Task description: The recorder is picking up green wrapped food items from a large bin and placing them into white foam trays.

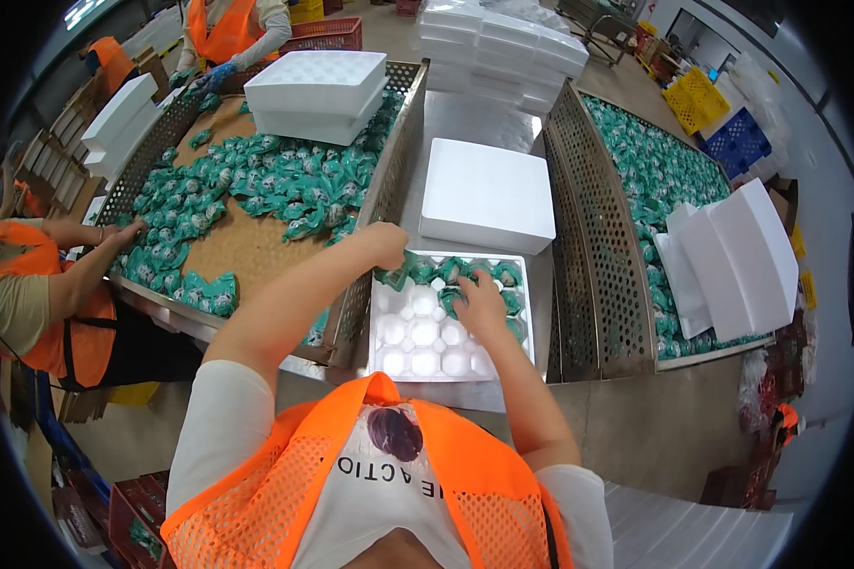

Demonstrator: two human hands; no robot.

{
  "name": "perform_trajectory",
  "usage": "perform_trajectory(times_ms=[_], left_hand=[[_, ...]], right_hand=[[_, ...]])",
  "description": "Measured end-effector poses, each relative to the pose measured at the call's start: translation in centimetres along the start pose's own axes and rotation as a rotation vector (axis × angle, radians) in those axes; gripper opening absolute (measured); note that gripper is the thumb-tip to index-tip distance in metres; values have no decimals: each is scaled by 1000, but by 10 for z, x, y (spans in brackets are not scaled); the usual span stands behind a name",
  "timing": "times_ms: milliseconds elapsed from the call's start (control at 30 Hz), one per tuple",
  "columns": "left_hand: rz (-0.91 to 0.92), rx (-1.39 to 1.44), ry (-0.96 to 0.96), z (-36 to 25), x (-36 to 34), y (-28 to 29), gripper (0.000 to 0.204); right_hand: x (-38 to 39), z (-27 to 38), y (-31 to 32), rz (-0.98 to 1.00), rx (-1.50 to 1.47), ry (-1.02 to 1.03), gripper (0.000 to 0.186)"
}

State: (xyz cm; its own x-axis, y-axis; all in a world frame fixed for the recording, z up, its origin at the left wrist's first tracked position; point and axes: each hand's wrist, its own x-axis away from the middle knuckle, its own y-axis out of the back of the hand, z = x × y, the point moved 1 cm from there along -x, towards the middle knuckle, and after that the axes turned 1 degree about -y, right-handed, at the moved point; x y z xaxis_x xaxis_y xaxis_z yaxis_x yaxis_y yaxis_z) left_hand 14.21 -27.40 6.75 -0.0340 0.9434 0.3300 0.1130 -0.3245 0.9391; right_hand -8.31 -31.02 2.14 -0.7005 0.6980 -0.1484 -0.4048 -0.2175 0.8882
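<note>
A white foam tray with round hollows lies on the metal table in front of me. Balls in green wrappers fill its far row and part of its right side; the near left hollows hold nothing. My left hand is closed on a green-wrapped ball at the tray's far left corner. Over the tray's middle, my right hand has its fingers round another wrapped ball, partly hidden by the fingers.
Perforated metal bins, left and right, hold many green-wrapped balls. Stacked white foam boxes rest on the left bin, and a closed white box stands beyond my tray. A co-worker's hand reaches into the left bin; another person works at its far end.
</note>
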Motion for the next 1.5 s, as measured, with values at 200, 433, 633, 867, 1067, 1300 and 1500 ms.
perform_trajectory(times_ms=[200, 433, 633, 867, 1067, 1300, 1500], left_hand=[[55, -18, 141, -28, 3, -1, 24], [-264, 89, 63, -29, 32, -43, 24], [-118, 58, 33, -20, 31, -26, 31], [-136, -46, -105, -14, 24, -35, 29], [-117, 24, -48, -14, 20, -38, 24], [-71, -191, -235, -16, 18, -43, 20], [-260, -39, -132, -14, 8, -62, 15]], right_hand=[[13, -8, -11, -90, 3, 93, 41], [19, 2, -7, -91, 39, 99, 41], [16, -1, -5, -87, 43, 113, 42], [13, 1, -5, -56, 42, 102, 43], [14, 1, -1, -22, 22, 106, 43], [22, 4, -1, -13, 23, 95, 42], [10, 2, -14, 15, 69, 81, 44]])
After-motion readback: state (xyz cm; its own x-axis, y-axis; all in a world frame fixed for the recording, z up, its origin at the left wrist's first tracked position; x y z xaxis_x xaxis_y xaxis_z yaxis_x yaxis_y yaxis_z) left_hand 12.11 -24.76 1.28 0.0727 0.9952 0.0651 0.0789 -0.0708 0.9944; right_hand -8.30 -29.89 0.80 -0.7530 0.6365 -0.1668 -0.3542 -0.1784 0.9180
